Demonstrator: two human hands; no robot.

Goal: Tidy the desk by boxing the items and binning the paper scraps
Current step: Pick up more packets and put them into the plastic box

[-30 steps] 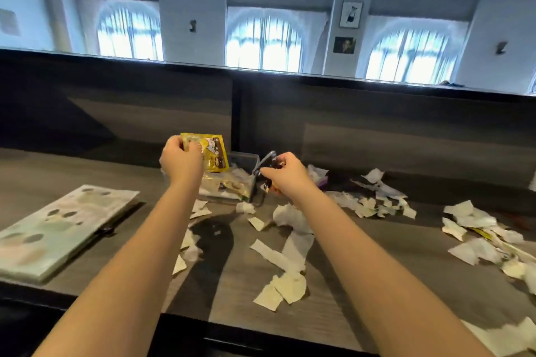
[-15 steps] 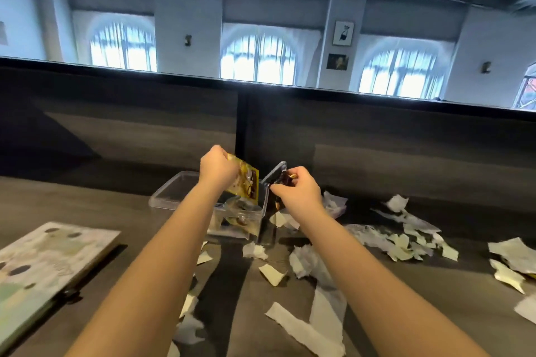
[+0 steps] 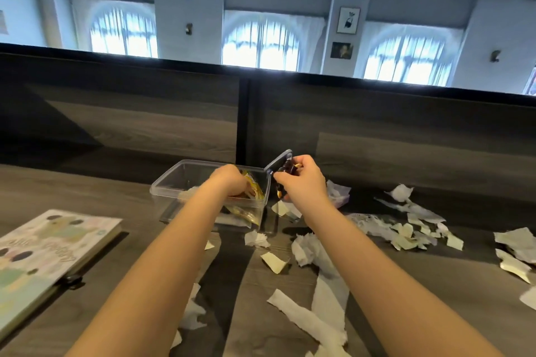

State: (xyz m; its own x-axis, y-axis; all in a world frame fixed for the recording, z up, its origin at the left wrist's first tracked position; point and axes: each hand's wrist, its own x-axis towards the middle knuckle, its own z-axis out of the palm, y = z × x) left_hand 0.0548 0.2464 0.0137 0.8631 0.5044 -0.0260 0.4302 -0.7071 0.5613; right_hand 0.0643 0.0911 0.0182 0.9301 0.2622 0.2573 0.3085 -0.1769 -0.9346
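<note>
A clear plastic box [image 3: 168, 185] stands on the desk near the back panel. My left hand [image 3: 229, 182] is down inside the box, gripping a yellow printed packet [image 3: 255, 190] that sticks up at the box's right wall. Just right of the box, my right hand [image 3: 304, 182] holds a small dark figure [image 3: 285, 169] together with a grey flat lid-like piece [image 3: 277, 161], raised above the box's right rim. Torn paper scraps [image 3: 310, 322] lie scattered over the desk in front of and right of the box.
A pastel picture book [image 3: 43, 255] lies at the left front of the desk. More scraps [image 3: 412, 235] spread along the right side, with crumpled pieces [image 3: 304, 249] near the middle. A dark wooden partition [image 3: 377, 130] closes off the back of the desk.
My left hand has lowered the yellow packet from above the box down into it. My right hand stays at the box's right rim with the dark figure. The view has shifted closer.
</note>
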